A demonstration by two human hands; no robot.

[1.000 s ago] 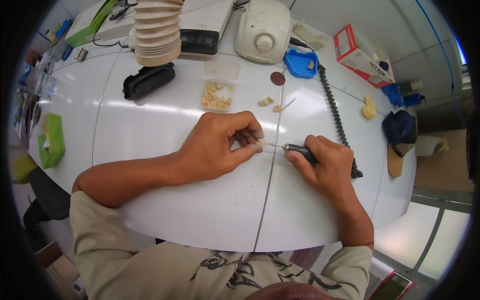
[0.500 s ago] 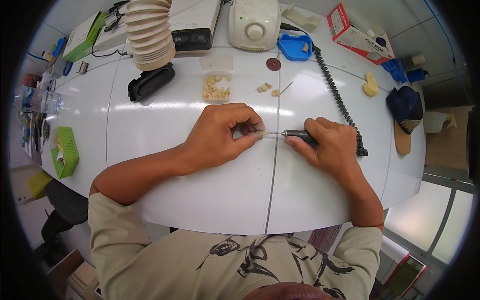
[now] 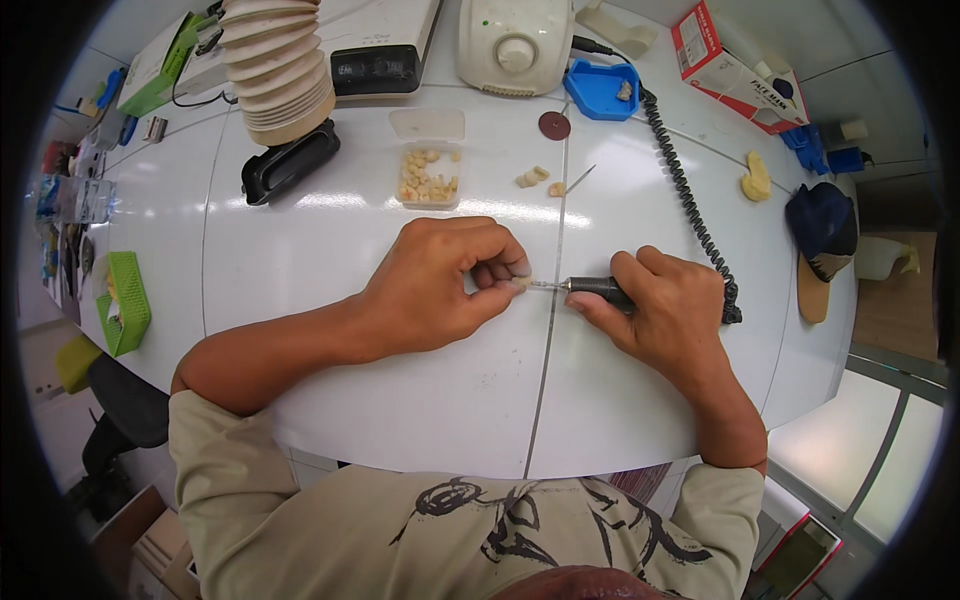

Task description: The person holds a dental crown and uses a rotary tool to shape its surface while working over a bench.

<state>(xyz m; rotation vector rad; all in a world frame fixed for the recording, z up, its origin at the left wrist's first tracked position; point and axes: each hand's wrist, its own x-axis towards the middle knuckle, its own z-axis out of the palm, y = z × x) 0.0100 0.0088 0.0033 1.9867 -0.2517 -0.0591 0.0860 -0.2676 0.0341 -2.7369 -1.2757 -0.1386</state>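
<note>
Between the thumb and fingertips of my left hand (image 3: 432, 282) is a tiny tooth-coloured piece (image 3: 524, 282), like a dental crown, mostly hidden by the fingers. My right hand (image 3: 672, 312) is wrapped round a black rotary handpiece (image 3: 597, 290). Its thin metal bur (image 3: 548, 284) points left and meets the small piece at my left fingertips; whether it spins cannot be seen. Beyond the hands stands a clear plastic box (image 3: 430, 204) of several tooth-like pieces, its lid open. A few loose cream pieces (image 3: 533, 177) and a thin pointed metal bit (image 3: 580, 179) lie farther right.
A ribbed suction hose (image 3: 275, 75) hangs at the back left, above a black case (image 3: 290, 165). At the back stand a cream control unit (image 3: 512, 50) and a blue tray (image 3: 600, 105). A coiled black cord (image 3: 680, 185) runs down the right, near a cap (image 3: 822, 228).
The whole view has shifted slightly. Both hands keep the same grips, with the bur still at the small piece. Nothing has been picked up or let go.
</note>
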